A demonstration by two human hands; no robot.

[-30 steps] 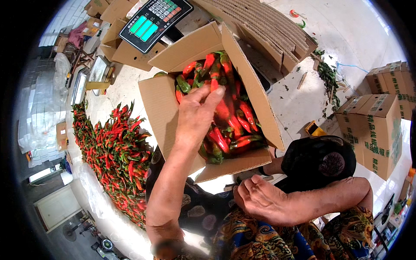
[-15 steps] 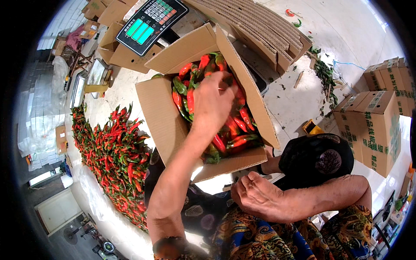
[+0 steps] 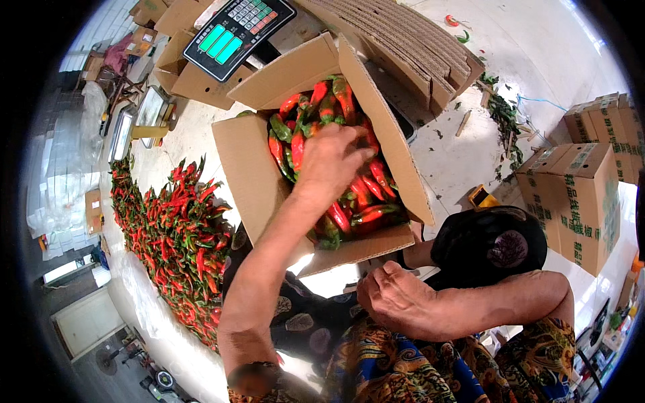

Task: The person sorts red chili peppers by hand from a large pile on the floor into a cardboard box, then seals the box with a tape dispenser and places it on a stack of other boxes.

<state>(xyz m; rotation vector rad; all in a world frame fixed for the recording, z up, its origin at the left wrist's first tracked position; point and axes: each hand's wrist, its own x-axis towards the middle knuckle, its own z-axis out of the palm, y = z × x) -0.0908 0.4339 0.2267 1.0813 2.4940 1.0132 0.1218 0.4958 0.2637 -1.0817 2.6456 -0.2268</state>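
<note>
The red and green chili peppers [image 3: 336, 168] filled the open cardboard box [image 3: 248, 174], flaps spread for access. The left hand [image 3: 332, 164] lay among them, fingers curled on some; the right hand [image 3: 396, 299] rested loosely closed, empty, near the box's front edge. More peppers lay heaped on the floor [image 3: 175, 235] left of the box.

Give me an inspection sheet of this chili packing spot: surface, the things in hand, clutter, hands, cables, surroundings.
Surface: pale floor, littered with green stem scraps.
Job's things: open cardboard box heaped with red and green chilies.
Clutter: long pile of chilies on the floor at left; flattened cardboard stack; small yellow object.
Hands: left hand reaches into the box, on the chilies; right hand rests low by the lap, grip not clear.
Cables: thin blue cord on the floor.
Surroundings: weighing scale display behind the box; closed printed cartons at right.
</note>
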